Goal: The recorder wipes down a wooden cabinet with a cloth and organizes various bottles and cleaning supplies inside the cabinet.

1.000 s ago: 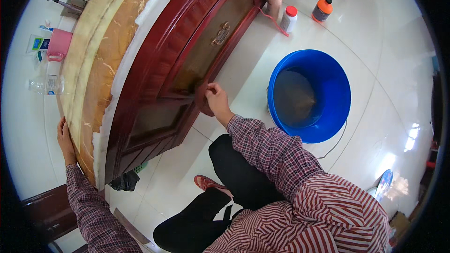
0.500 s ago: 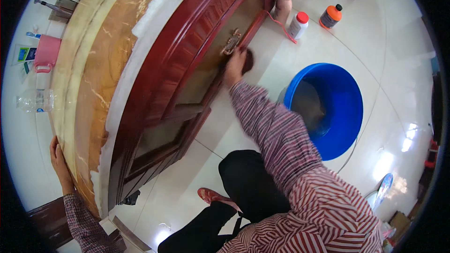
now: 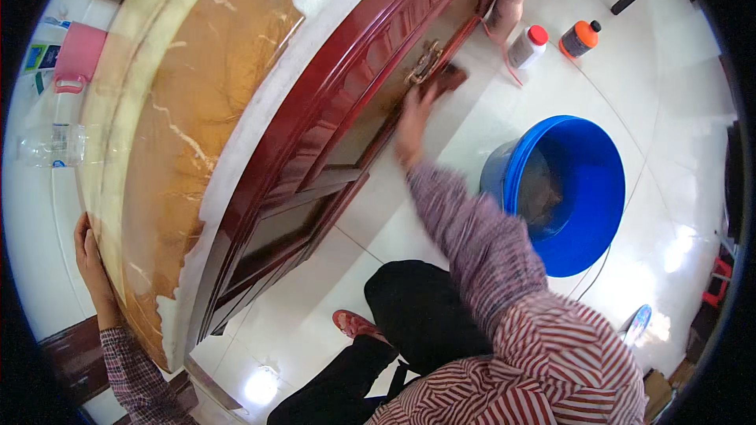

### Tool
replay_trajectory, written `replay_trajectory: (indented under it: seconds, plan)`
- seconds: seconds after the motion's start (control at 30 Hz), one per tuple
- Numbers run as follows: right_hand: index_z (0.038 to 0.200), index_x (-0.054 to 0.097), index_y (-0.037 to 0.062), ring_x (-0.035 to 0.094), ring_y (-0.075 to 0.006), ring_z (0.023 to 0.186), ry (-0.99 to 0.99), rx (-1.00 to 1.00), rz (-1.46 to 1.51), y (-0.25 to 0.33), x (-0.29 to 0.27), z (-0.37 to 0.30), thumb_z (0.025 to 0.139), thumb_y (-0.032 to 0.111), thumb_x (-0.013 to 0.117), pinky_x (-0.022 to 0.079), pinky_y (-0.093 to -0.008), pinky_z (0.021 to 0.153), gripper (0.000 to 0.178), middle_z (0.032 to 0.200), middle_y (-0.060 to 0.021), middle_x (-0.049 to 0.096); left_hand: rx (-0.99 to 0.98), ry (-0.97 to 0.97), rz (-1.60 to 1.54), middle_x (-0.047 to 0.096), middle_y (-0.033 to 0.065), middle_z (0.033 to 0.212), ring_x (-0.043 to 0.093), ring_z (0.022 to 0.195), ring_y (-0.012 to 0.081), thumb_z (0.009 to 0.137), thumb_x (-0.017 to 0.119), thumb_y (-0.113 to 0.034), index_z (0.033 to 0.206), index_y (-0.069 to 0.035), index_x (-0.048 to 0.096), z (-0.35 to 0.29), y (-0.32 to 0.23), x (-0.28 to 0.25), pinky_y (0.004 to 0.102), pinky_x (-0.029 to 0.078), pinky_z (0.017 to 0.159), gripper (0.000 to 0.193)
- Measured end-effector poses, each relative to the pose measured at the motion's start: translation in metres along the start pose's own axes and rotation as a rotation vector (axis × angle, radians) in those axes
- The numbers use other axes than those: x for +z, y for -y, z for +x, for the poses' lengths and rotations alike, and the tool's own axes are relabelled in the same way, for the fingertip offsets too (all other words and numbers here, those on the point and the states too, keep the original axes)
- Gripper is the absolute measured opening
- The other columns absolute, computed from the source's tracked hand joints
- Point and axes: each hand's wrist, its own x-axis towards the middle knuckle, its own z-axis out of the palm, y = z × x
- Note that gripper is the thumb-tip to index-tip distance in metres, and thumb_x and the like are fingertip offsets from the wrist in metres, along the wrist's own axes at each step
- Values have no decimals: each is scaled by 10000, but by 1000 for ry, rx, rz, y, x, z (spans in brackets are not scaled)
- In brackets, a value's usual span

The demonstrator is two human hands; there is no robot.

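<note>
Bare right hand (image 3: pixel 413 127) motion-blurred; grip on blurred reddish-brown cloth-like item (image 3: pixel 451 80) unclear. Glossy red-brown wooden cabinet (image 3: pixel 315 127) cut off by upper edge; plaid left sleeve (image 3: pixel 135 370), by lower.

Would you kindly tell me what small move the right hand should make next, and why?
Probably draw what looks like a reddish-brown cloth around the ornate handle: the blurred right hand holds it close beside that handle, and the left hand rests at the edge of the cabinet top.
</note>
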Motion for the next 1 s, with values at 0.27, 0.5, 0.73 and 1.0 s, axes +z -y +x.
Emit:
replay_trajectory:
  seconds: [0.27,0.5,0.73,1.0]
  plan:
    - [1387,269,79,318,-234,1267,256,571,608,6,-6,-130,931,438,434,280,-359,1055,604,1391,-83,335,5,-12,19,489,136,1269,462,1159,219,943,406,-252,1270,18,458,-3,13,-9,305,345,992,427]
    - [1332,350,-56,376,-338,1242,-131,24,199,15,-6,139,927,249,353,273,-348,1039,506,1343,-230,405,13,15,81,496,129,1268,462,1164,210,938,412,-252,1262,12,473,0,-8,9,301,341,996,422]
    - [1440,120,87,260,-236,1321,218,291,295,-38,-10,-58,956,424,340,207,-356,1089,629,1453,-96,259,20,-6,59,528,121,1235,488,1132,197,929,433,-258,1240,-1,504,4,-5,4,289,362,974,410]
    - [1267,409,116,451,-308,1130,336,1176,70,-1,-11,-250,883,499,412,408,-457,899,542,1272,-147,455,35,-51,77,575,114,1188,516,1101,173,920,474,-298,1189,-13,567,3,5,-2,265,368,959,403]
